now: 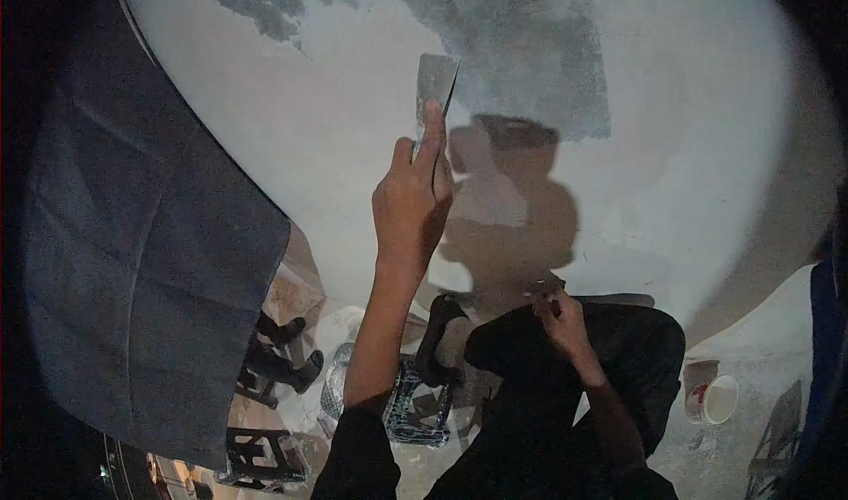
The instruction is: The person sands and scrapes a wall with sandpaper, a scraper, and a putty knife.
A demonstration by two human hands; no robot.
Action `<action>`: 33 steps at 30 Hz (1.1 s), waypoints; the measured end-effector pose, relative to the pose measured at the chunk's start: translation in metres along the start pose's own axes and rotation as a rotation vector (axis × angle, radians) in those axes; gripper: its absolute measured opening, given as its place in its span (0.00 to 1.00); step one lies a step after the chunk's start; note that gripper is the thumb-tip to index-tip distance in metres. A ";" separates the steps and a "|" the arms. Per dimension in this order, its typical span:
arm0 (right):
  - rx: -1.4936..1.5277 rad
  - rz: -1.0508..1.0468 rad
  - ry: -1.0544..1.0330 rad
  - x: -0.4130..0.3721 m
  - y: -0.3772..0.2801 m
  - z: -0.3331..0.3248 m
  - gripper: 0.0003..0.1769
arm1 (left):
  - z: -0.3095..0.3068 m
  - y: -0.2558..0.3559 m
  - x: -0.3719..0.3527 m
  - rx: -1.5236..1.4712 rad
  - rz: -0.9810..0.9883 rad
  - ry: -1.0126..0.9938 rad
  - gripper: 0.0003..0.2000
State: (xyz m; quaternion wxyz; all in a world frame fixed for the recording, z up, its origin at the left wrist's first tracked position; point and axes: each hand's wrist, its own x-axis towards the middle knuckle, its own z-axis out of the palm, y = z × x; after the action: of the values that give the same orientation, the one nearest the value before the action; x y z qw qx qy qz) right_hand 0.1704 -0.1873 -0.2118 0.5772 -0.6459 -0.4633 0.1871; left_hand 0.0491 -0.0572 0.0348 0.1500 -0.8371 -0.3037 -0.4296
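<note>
My left hand (411, 186) is raised in front of a pale wall, closed around a putty knife (435, 78) with the index finger laid along its blade. The blade points upward, close to the lower edge of a grey patch (539, 67) on the wall. Lower down, my right hand (563, 321) is closed near my bent knee. Its fingers grip something small and dark, too dim to make out. A shadow of a head and arm falls on the wall between my two hands.
A dark cloth (159, 235) hangs along the left side. Below are a black plastic stool (261, 456), a dark crate-like item (415, 412) and another person's feet (287, 350). At the lower right, a white bucket (721, 399) stands on the floor.
</note>
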 end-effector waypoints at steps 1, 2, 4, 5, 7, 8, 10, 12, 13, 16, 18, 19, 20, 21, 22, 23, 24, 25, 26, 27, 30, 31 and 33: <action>0.030 -0.018 0.018 0.000 -0.005 0.000 0.13 | -0.001 -0.002 -0.003 0.006 -0.004 -0.005 0.31; 0.033 -0.020 0.015 -0.001 -0.005 0.001 0.13 | -0.001 -0.002 -0.007 0.036 -0.003 -0.034 0.31; 0.052 -0.009 0.035 0.001 -0.005 0.001 0.13 | 0.001 -0.005 -0.014 0.065 0.001 -0.054 0.31; 0.050 -0.012 0.041 0.003 -0.005 0.000 0.13 | 0.004 -0.010 -0.020 0.059 0.008 -0.066 0.31; 0.064 0.002 0.042 0.001 -0.006 -0.001 0.12 | 0.001 -0.014 -0.020 0.044 0.017 -0.092 0.31; 0.061 0.015 0.040 0.000 -0.005 -0.003 0.12 | -0.001 -0.019 -0.017 0.074 0.042 -0.098 0.31; -0.045 0.028 -0.022 0.000 -0.002 -0.004 0.13 | -0.008 -0.021 -0.007 0.151 0.099 -0.074 0.31; -0.014 0.036 -0.039 0.000 -0.008 -0.004 0.14 | -0.012 -0.015 -0.002 0.120 0.064 -0.088 0.31; 0.015 0.030 -0.041 0.000 -0.012 -0.004 0.15 | -0.013 -0.013 -0.001 0.085 0.037 -0.084 0.30; -0.019 0.017 -0.029 0.000 -0.018 -0.006 0.16 | -0.004 -0.013 -0.013 0.128 0.017 -0.078 0.31; 0.003 0.010 -0.011 0.001 -0.013 -0.004 0.16 | 0.001 -0.013 -0.018 0.120 0.008 -0.061 0.31; 0.030 0.014 -0.001 0.001 -0.011 -0.003 0.16 | 0.003 -0.012 -0.018 0.114 -0.004 -0.057 0.31; 0.028 0.017 0.004 0.001 -0.009 -0.004 0.16 | 0.004 -0.013 -0.017 0.109 -0.001 -0.059 0.31; 0.030 0.044 -0.022 0.000 -0.011 -0.006 0.16 | 0.000 -0.011 -0.013 0.136 0.009 -0.061 0.32; 0.032 0.074 -0.055 -0.001 -0.012 -0.006 0.15 | -0.003 -0.011 -0.011 0.165 0.015 -0.067 0.32; 0.033 0.079 -0.064 -0.001 -0.012 -0.006 0.15 | -0.003 -0.011 -0.012 0.169 0.007 -0.075 0.32; -0.011 0.073 -0.070 0.000 -0.012 -0.006 0.13 | -0.003 -0.010 -0.013 0.170 0.015 -0.057 0.32; -0.054 0.065 -0.073 0.000 -0.012 -0.005 0.12 | -0.003 -0.010 -0.015 0.171 0.025 -0.038 0.32; -0.053 0.063 -0.077 -0.001 -0.010 -0.002 0.12 | -0.002 -0.012 -0.018 0.175 0.022 -0.037 0.32; -0.036 -0.017 -0.029 -0.001 -0.007 0.000 0.11 | 0.002 -0.014 -0.021 0.147 0.009 -0.047 0.31; -0.018 -0.060 0.009 0.000 -0.010 -0.002 0.10 | 0.004 -0.011 -0.016 0.105 0.010 -0.036 0.31; -0.013 -0.023 -0.017 0.000 -0.011 -0.002 0.10 | 0.004 -0.010 -0.013 0.102 0.011 -0.023 0.31; -0.031 -0.034 -0.032 0.000 -0.006 -0.001 0.10 | -0.001 -0.008 -0.012 0.121 0.002 -0.095 0.33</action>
State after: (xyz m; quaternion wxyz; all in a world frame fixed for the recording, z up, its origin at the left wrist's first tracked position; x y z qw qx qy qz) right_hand 0.1690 -0.1881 -0.2062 0.5628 -0.6437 -0.4861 0.1806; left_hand 0.0378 -0.0565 0.0255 0.1861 -0.8463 -0.3350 -0.3701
